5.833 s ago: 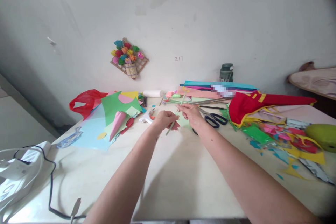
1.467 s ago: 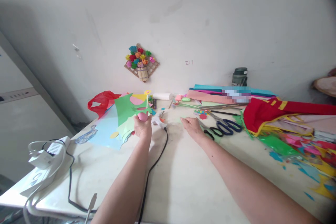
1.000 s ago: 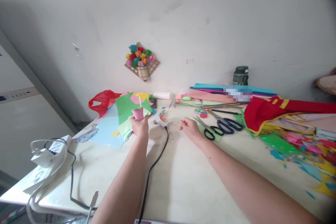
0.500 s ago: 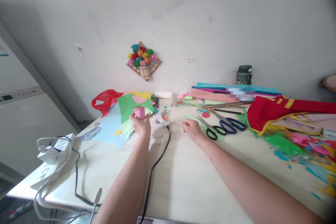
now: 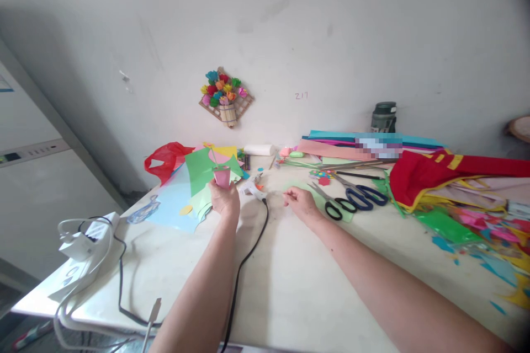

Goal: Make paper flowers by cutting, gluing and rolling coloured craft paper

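Observation:
My left hand is closed around a small pink paper pot, held upright over the paper sheets. A thin green stem with a yellow tip rises from the pot. My right hand is in a pinch above the table; whatever lies between its fingertips is too small to make out. Between the two hands rests a white glue gun with a black cord. Just right of my right hand lie black-handled scissors on a pale green sheet, and beside them blue-handled scissors.
At left are a power strip with cables, a red plastic bag and a light blue sheet. Stacked coloured sheets, a dark bottle, red cloth and paper scraps occupy the right.
My left hand has turned the pink pot a little, so its side and rim face me more. My right hand has shifted slightly left, its pinched fingertips now showing more.

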Action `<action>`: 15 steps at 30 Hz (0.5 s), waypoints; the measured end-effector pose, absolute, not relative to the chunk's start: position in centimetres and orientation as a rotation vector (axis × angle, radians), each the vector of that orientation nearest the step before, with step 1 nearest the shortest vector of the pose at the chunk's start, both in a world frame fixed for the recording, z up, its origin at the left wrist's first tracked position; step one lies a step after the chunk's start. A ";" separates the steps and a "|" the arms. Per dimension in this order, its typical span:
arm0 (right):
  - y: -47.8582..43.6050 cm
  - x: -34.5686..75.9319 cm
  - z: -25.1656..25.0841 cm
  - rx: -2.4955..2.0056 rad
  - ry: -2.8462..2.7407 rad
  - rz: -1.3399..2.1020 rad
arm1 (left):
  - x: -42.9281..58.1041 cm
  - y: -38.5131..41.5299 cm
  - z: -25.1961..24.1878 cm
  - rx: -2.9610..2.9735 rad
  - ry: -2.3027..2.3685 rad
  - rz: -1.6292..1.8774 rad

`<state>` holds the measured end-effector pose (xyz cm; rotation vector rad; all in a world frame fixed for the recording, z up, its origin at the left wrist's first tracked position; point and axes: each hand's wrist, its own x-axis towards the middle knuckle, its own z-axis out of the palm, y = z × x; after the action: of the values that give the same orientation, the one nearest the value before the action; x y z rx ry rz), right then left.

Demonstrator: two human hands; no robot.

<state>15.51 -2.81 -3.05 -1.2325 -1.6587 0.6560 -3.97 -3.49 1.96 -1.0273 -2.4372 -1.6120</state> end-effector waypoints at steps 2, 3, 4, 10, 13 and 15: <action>-2.6 15.4 -3.3 -1.244 -1.656 0.651 | -4.0 -3.5 1.9 -1.041 -2.430 -1.616; -2.5 15.4 -3.3 -1.253 -1.658 0.641 | -4.0 -3.5 1.8 -1.049 -2.423 -1.618; -2.6 15.3 -3.3 -1.264 -1.661 0.630 | -4.1 -3.5 1.7 -1.055 -2.416 -1.621; -3.7 15.4 -2.3 -1.239 -1.683 0.640 | -4.7 -3.2 1.4 -1.062 -2.348 -1.690; -3.9 15.4 -2.1 -1.214 -1.686 0.680 | -5.4 -3.0 1.5 -1.092 -2.346 -1.774; -3.7 15.4 -2.3 -1.177 -1.675 0.727 | -6.0 -2.8 1.5 -1.122 -2.384 -1.865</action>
<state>15.40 -3.73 -2.29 -1.1774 -1.6751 0.7274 -6.02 -2.83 1.52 -1.1223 -2.3836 -1.8649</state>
